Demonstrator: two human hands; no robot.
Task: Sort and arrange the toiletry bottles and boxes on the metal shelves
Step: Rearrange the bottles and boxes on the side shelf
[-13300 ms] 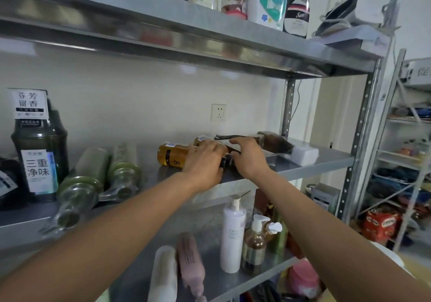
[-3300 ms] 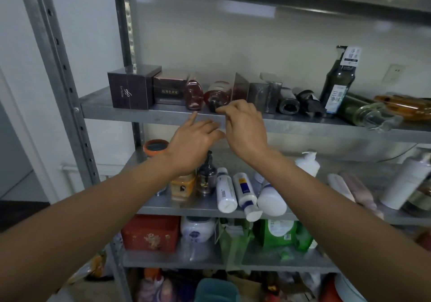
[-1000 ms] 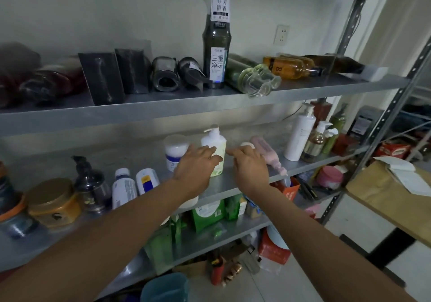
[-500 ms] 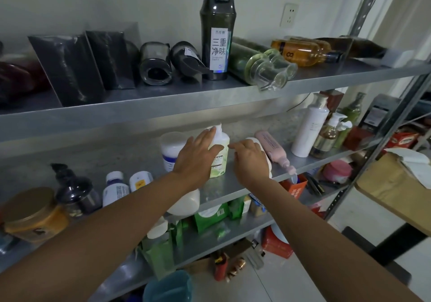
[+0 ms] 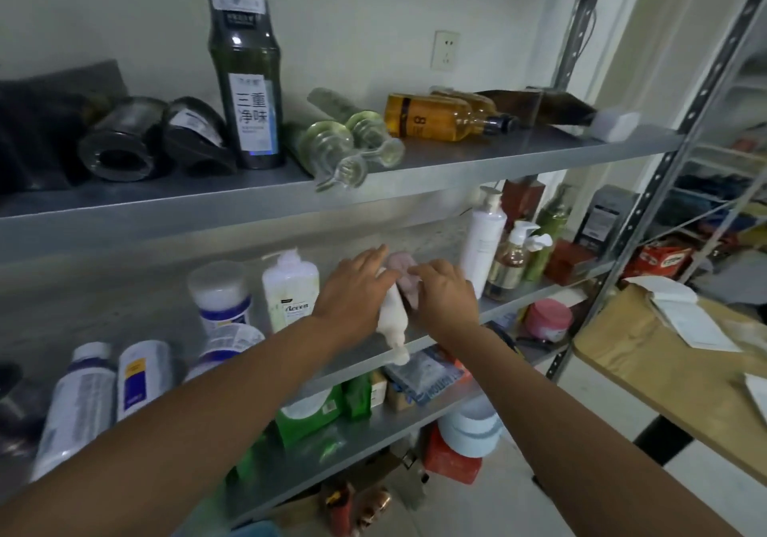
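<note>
Evidently aligning two tubes
Flat left hand point(image 5: 357, 294) steadies white plastic tube point(image 5: 393, 314); right hand point(image 5: 447, 296) curls round pink plastic tube point(image 5: 403, 273), squaring them.

White bottle point(image 5: 393, 314) lying on middle shelf point(image 5: 539, 294), cap toward front, pink bottle point(image 5: 401, 263) beside it

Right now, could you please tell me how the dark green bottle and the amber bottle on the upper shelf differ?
The dark green bottle stands upright; the amber bottle lies on its side. The dark green bottle is nearly opaque; the amber bottle is see-through and golden. The dark green bottle carries a white paper tag on top; the amber bottle has none. Both rest on the upper shelf.
</note>
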